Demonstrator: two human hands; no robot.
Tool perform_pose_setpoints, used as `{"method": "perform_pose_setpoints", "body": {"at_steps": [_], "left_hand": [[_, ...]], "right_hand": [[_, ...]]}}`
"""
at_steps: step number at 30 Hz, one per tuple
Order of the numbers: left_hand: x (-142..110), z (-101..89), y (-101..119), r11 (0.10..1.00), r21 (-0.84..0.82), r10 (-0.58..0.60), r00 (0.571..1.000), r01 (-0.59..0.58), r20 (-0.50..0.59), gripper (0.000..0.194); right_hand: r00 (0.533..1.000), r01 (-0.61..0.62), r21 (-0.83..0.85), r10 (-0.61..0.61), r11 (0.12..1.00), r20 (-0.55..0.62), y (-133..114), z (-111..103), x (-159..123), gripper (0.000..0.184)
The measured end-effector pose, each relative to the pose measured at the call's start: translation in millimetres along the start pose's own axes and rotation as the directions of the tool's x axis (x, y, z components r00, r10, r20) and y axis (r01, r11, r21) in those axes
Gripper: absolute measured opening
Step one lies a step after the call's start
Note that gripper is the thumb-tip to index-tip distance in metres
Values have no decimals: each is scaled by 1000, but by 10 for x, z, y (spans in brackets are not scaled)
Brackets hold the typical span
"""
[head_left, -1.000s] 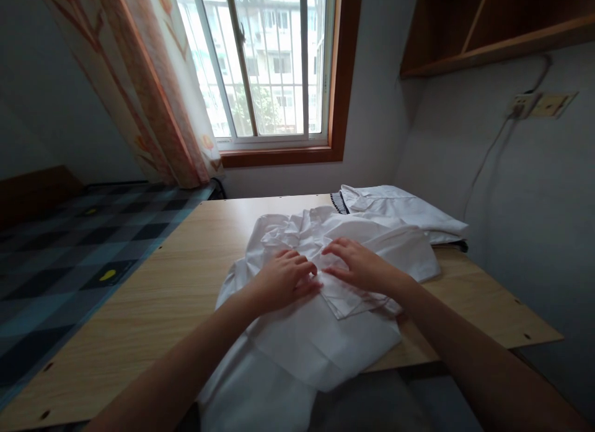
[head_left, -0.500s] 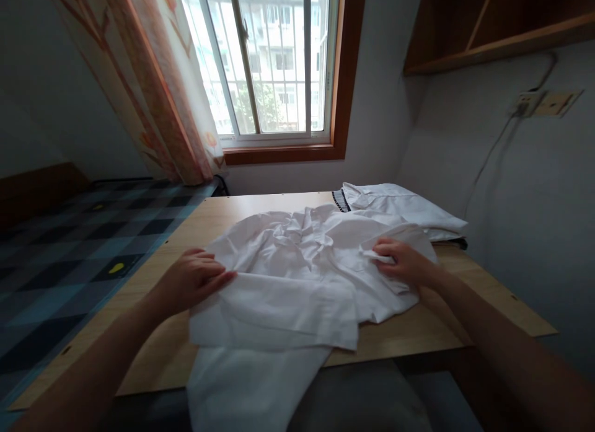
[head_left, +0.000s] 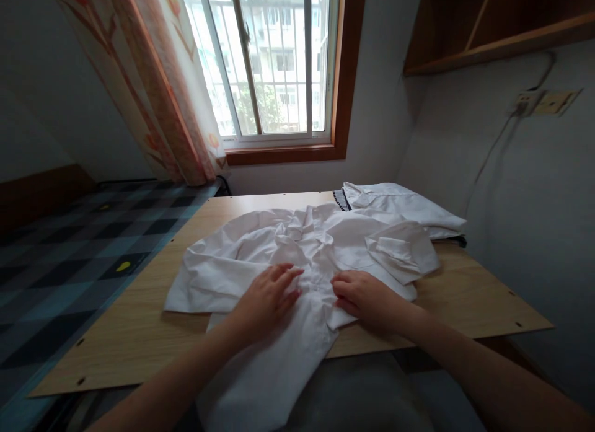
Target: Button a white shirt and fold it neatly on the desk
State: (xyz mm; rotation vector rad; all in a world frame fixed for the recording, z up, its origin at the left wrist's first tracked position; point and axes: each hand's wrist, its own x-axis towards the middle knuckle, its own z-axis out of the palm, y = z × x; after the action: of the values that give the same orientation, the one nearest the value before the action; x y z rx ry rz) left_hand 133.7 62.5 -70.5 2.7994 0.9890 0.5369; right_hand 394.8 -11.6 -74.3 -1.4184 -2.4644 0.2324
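Note:
A white long-sleeved shirt [head_left: 344,240] lies rumpled across the wooden board, its collar at the far side and its lower part hanging over the near edge. My left hand [head_left: 272,295] rests on the front of it, left of the button strip, with fingers apart and nothing gripped. Just right of that strip, my right hand [head_left: 367,299] has its fingers curled together on the cloth, their tips partly hidden. One sleeve spreads out to the left; the other is folded in on the right side.
Behind the shirt, folded white clothes [head_left: 400,206] lie at the back right of the wooden board [head_left: 139,333]. A bed with a checked cover [head_left: 125,227] adjoins on the left. Ahead is a window [head_left: 279,79] with a curtain [head_left: 153,79]; a shelf [head_left: 502,41] hangs at upper right.
Both hands have moved inward to the shirt's middle. My left hand has let go of the left sleeve, which now lies outward on the board; my right hand has left the right sleeve.

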Motion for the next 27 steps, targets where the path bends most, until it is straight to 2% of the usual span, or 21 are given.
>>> {"method": "perform_pose_setpoints", "body": {"at_steps": [3, 7, 9, 12, 15, 18, 21, 24, 27], "left_hand": [[-43, 360, 127, 990, 86, -118, 991, 113, 67, 50], [159, 558, -1, 961, 160, -229, 973, 224, 9, 46], [357, 571, -47, 960, 175, -212, 976, 218, -50, 42], [667, 556, -71, 980, 174, -82, 990, 100, -112, 32], [887, 559, -115, 998, 71, 11, 991, -2, -131, 25], [966, 597, -205, 988, -152, -25, 984, -2, -174, 22], [939, 622, -282, 942, -336, -72, 979, 4, -190, 16], [895, 607, -308, 912, -411, -75, 983, 0, -166, 10], [881, 578, -308, 904, -428, -67, 990, 7, -127, 19]], "right_hand": [[998, -55, -37, 54, 998, -26, 116, 45, -16, 15], [992, -81, 48, 86, 996, -91, 419, 109, 45, 16], [988, -79, 89, 90, 993, -128, 589, 148, 139, 16], [981, -88, 102, 104, 991, -164, 774, 161, 334, 23], [973, -108, 39, 113, 993, -201, 784, 124, 545, 37], [958, -117, -48, 100, 992, -268, 661, 134, 740, 47], [965, -66, -67, 47, 996, -258, 559, 232, 869, 49], [975, -32, -39, 23, 999, -221, 569, 337, 898, 45], [957, -59, 56, 73, 997, -282, 658, 372, 861, 24]]}}
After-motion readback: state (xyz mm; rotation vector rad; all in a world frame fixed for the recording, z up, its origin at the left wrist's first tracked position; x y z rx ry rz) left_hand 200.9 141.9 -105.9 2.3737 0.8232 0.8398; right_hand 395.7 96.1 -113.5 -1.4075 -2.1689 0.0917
